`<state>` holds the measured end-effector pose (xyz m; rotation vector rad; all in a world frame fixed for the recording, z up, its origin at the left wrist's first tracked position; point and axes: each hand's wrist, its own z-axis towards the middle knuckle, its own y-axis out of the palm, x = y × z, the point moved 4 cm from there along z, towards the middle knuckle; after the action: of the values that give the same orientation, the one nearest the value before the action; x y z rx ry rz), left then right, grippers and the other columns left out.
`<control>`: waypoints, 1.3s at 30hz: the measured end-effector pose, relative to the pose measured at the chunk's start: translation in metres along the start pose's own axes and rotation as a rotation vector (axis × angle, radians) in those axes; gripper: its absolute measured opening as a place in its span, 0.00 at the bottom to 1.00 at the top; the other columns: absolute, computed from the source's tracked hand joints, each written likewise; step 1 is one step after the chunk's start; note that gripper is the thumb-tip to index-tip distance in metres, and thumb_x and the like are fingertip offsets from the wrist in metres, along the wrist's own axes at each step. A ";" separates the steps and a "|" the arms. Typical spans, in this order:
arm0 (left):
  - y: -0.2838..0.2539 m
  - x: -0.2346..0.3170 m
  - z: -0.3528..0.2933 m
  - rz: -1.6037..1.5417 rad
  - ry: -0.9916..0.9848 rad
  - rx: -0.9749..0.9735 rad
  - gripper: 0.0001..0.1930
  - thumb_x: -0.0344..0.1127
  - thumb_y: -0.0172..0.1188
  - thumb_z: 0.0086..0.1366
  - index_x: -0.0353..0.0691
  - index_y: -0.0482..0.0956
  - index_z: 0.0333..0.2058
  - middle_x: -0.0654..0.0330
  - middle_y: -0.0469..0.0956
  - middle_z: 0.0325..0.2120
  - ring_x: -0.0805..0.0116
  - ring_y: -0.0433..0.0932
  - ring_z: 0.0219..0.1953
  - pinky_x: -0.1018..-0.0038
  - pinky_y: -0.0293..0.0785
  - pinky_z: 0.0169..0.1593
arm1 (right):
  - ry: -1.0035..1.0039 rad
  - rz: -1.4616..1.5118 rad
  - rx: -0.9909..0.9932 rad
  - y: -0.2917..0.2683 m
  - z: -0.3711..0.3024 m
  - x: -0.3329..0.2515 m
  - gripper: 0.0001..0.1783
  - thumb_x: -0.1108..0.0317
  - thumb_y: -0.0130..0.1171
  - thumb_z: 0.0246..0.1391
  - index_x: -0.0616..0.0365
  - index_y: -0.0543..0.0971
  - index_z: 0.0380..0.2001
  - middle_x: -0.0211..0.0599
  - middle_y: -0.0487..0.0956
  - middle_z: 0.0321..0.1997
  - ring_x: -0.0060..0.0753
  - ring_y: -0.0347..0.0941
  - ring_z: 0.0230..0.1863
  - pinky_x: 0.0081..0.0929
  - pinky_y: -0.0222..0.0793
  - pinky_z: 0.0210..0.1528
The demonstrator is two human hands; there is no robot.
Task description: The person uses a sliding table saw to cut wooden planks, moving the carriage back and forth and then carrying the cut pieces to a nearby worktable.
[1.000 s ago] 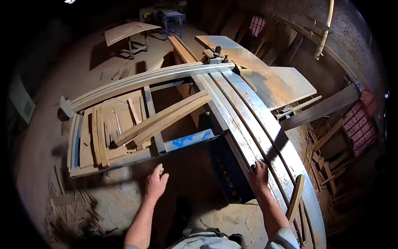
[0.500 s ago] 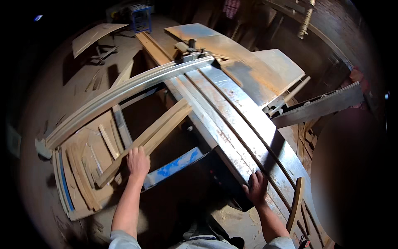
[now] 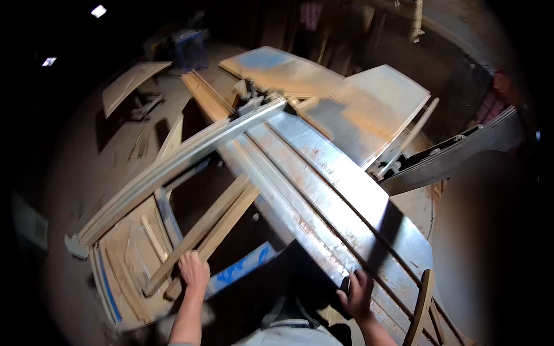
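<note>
My left hand [image 3: 194, 270] is closed around the lower part of two long wooden strips. The left strip [image 3: 199, 229] and the right strip [image 3: 231, 216] slant up to the right, with a narrow gap between them. Their upper ends rest at the edge of a metal saw table [image 3: 311, 190] with long grooves. On the near edge of that table, my right hand [image 3: 359, 295] has its fingers bent around something dark, mostly hidden. A curved wooden piece [image 3: 420, 305] leans over the table just right of it.
A long metal fence rail [image 3: 173, 167] crosses beyond the strips. Several strips lie on a low wooden board [image 3: 130, 271] at left, near a blue-patched crossbar [image 3: 242, 266]. Large panels [image 3: 334, 109] stand behind the table; a dark guard arm [image 3: 456, 153] is at right.
The two strips have spread apart, with a gap opening between them. My left hand stays on them. The whole view has shifted and tilted, while my right hand remains at the table edge.
</note>
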<state>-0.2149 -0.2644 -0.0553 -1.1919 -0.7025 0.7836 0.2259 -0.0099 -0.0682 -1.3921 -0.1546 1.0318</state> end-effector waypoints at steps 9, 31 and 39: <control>0.001 0.005 0.002 -0.043 0.139 -0.050 0.33 0.35 0.70 0.55 0.32 0.69 0.58 0.44 0.74 0.49 0.42 0.72 0.53 0.52 0.67 0.58 | 0.013 -0.003 -0.181 0.030 0.092 -0.020 0.40 0.57 0.73 0.44 0.64 0.70 0.58 0.62 0.63 0.66 0.65 0.56 0.68 0.56 0.52 0.70; -0.025 0.126 0.269 -0.218 0.375 0.193 0.21 0.30 0.71 0.50 0.41 0.77 0.45 0.58 0.79 0.42 0.53 0.75 0.49 0.57 0.69 0.51 | 0.077 -0.177 -0.270 0.055 0.140 -0.051 0.40 0.48 0.77 0.34 0.51 0.75 0.51 0.60 0.63 0.64 0.64 0.59 0.64 0.56 0.55 0.66; 0.031 0.187 0.323 -0.398 0.315 -0.260 0.26 0.41 0.71 0.51 0.41 0.78 0.50 0.52 0.79 0.46 0.51 0.75 0.52 0.55 0.71 0.56 | 0.096 -0.169 -0.306 0.062 0.136 -0.046 0.39 0.45 0.75 0.35 0.54 0.75 0.49 0.64 0.62 0.64 0.68 0.57 0.64 0.60 0.53 0.66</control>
<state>-0.3805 0.0670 0.0005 -1.3165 -0.7600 0.1694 0.0808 0.0483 -0.0660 -1.6708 -0.3660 0.8220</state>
